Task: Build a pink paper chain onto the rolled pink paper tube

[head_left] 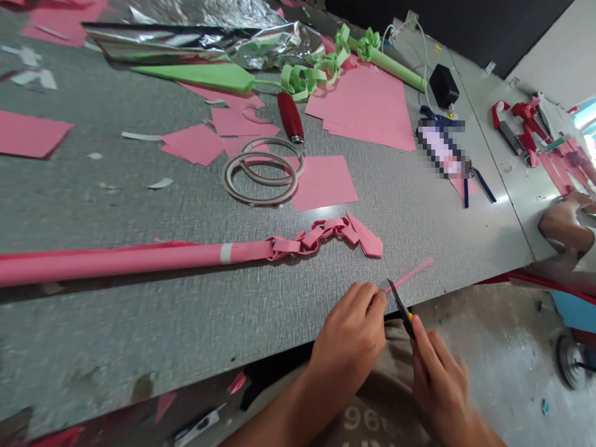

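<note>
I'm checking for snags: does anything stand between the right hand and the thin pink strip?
Only the cutting tool held in the right hand, its tip by the strip near the left hand; nothing else visible.

Pink strip (410, 275), mottled grey table (177, 329)

Paper strip (412, 273) before paper chain (313, 238), rings (259, 202) behind, foil (186, 46) beyond

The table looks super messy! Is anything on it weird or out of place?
A few things. White scraps lie loose at the far left, like litter, and the silver foil is crumpled. Oddest is the blocky blur right of the pink sheets, hiding what's there. The pink strip in the left hand looks straight.
</note>
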A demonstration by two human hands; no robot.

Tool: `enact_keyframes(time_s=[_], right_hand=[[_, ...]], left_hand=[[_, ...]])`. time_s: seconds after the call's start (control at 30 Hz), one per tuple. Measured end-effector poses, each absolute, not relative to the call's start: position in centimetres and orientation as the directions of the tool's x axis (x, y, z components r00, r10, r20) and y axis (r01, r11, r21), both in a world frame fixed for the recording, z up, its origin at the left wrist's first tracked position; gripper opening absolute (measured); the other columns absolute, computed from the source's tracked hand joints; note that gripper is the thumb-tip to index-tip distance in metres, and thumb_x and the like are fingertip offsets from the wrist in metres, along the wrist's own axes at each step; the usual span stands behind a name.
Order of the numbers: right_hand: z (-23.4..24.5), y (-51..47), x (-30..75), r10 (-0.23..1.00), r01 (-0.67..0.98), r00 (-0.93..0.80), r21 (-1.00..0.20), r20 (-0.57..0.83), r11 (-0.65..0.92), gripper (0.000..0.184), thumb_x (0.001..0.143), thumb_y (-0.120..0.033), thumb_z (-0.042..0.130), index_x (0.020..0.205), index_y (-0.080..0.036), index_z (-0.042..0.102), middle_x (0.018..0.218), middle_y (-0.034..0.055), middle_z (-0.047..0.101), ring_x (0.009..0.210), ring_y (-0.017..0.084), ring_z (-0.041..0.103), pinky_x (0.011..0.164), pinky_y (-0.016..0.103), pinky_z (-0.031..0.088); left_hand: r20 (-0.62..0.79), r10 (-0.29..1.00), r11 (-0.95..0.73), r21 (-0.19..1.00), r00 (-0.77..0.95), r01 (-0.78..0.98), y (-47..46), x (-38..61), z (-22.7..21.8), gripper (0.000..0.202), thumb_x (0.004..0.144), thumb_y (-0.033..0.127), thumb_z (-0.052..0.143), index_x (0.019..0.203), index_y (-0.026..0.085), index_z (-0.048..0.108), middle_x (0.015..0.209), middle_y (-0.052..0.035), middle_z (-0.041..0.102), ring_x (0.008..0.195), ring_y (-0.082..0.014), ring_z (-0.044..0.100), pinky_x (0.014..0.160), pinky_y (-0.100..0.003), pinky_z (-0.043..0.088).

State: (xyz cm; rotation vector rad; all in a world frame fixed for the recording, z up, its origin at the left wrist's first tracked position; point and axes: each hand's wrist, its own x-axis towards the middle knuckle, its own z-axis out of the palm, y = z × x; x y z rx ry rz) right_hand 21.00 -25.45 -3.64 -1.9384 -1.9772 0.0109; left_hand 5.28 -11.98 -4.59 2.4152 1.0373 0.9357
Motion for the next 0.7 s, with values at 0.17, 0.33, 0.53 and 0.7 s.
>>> enact_keyframes(time_s=[0.17,0.33,0.53,0.7], right_hand=[[-3.5,-24.6,20.6,0.951,0.976,0.024,-0.215,0.308,0.045,0.069,0.111,-0.012,0.045,0.176,-0.026,0.026,0.090,0.0040,0.079,0.062,0.014,0.075,0.048,0.017,0.055],[-2.8,-23.9,20.4,0.955,0.978,0.001,-0.198,0.297,0.060,0.069,0.111,-0.010,0.043,0.176,-0.024,0.025,0.090,0.0052,0.080,0.063,0.013,0.076,0.049,0.017,0.055],[-2.6,-23.7,20.5,0.958,0.958,0.048,-0.285,0.283,0.036,0.053,0.115,-0.017,0.042,0.168,-0.019,0.043,0.088,0.0055,0.079,0.064,0.014,0.075,0.051,0.019,0.056],[-3.0,-23.8,20.6,0.936,0.946,0.114,-0.323,0.332,-0.001,0.043,0.115,-0.019,0.047,0.155,-0.016,0.060,0.084,0.0050,0.077,0.062,0.014,0.074,0.050,0.019,0.055]], left_hand=[[0.448,0.752,-0.656,0.572,0.483,0.492,-11.9,5.2,-4.3,0.025,0.104,0.001,0.048,0.092,0.016,0.064,0.085,-0.0063,0.064,0.078,-0.0232,0.058,0.072,-0.038,0.054],[0.440,0.745,-0.663,0.571,0.502,0.483,-11.8,5.0,-4.2,0.024,0.102,-0.001,0.049,0.096,0.015,0.065,0.087,-0.0069,0.065,0.080,-0.0235,0.060,0.073,-0.038,0.054],[0.418,0.723,-0.691,0.430,0.550,0.581,-11.5,4.9,-3.2,0.023,0.104,0.004,0.052,0.092,0.016,0.066,0.083,-0.0063,0.066,0.074,-0.0246,0.060,0.065,-0.039,0.049],[0.418,0.706,-0.706,0.354,0.572,0.613,-11.4,5.2,-2.6,0.020,0.107,0.009,0.053,0.095,0.016,0.066,0.089,-0.0071,0.072,0.075,-0.0254,0.063,0.065,-0.039,0.048]])
